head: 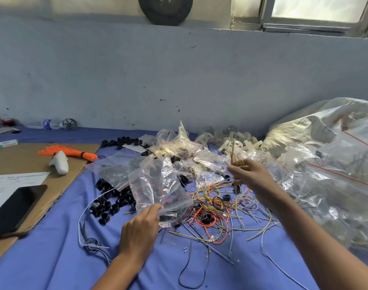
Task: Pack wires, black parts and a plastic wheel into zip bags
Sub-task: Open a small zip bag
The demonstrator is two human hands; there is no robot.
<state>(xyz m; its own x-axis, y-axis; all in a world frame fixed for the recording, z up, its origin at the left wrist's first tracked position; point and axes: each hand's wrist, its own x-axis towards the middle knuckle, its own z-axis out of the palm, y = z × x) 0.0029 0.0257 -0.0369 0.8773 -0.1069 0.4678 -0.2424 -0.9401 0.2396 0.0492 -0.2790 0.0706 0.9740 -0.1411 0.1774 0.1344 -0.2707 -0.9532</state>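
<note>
head view: left grip point(141, 227) pinches a crumpled clear plastic zip bag point(158, 185) above the blue-covered bench point(53, 258); right grip point(252, 176), at the bag's three o'clock, clasps thin yellow wires point(233, 151) upright. wire-loading step, apparently; next, spread the bag's mouth.

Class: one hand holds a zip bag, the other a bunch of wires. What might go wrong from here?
1. The left hand pinches only one edge of the crumpled zip bag, so its mouth may sag shut.
2. The yellow wires in the right hand stick up long and splayed; ends could catch on the bag's rim.
3. The loose wire tangle lies right by the bag; strands might snag and get dragged along.
</note>
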